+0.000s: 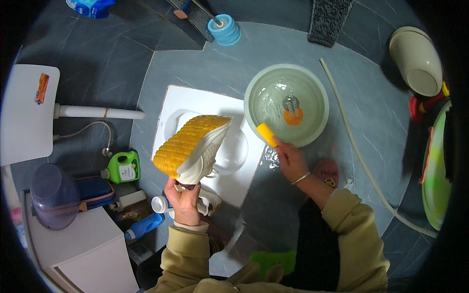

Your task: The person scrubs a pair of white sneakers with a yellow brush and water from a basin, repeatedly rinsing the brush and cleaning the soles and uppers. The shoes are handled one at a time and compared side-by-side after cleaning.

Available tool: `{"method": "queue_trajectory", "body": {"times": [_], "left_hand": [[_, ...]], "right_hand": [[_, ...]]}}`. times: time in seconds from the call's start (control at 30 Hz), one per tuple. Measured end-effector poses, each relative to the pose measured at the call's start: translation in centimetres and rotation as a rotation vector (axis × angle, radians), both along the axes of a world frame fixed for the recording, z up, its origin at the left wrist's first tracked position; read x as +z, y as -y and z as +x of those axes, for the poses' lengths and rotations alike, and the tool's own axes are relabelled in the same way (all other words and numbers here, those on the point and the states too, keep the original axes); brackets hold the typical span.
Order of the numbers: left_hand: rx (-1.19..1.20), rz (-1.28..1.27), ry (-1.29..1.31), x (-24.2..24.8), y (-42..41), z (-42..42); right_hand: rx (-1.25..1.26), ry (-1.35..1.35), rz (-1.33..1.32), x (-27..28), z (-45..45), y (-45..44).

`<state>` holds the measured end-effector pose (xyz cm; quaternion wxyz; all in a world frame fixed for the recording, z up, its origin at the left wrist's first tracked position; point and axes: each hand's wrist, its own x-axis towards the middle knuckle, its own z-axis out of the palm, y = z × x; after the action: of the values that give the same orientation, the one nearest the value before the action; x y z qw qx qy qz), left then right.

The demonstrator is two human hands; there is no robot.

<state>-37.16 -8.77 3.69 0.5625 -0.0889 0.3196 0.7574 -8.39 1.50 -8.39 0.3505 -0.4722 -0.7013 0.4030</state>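
A white shoe with a ridged yellow sole [192, 144] is held up over the white squat toilet [234, 190], its sole turned up. My left hand [185, 199] grips it at the heel end. My right hand [291, 157] holds a small yellow block, perhaps a sponge [267, 134], at the near rim of a pale green basin [250, 110]. Water stands in the basin. A second white shoe [210, 203] is partly hidden behind my left wrist, beside a white, round-ended container [159, 204].
A pale hose [351, 135] runs along the tiled floor right of the basin. Left are a green jug [125, 167], a blue bottle [144, 226] and a white cabinet [88, 238]. A beige bin [416, 60] lies upper right; a blue-headed toilet brush or plunger [224, 31] stands beyond the toilet.
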Motion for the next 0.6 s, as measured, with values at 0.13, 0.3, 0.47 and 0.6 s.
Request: {"method": "queue_trajectory", "body": {"times": [0.13, 0.3, 0.47, 0.6], "left_hand": [[0.034, 0.066, 0.058, 0.4, 0.3, -0.2], [-0.042, 0.098, -0.072, -0.6, 0.7, -0.4], [-0.183, 0.099, -0.175, -1.9, 1.5, -0.2], [-0.105, -0.023, -0.147, -3.1, 2.2, -0.3]], "right_hand": [[-0.167, 0.193, 0.094, 0.2, 2.2, -3.9], [-0.098, 1.009, -0.074, -1.6, 3.4, -9.6], [-0.03, 1.084, -0.106, -3.7, 1.8, -11.8], [0.043, 0.357, -0.054, -1.1, -1.5, -8.7]]}}
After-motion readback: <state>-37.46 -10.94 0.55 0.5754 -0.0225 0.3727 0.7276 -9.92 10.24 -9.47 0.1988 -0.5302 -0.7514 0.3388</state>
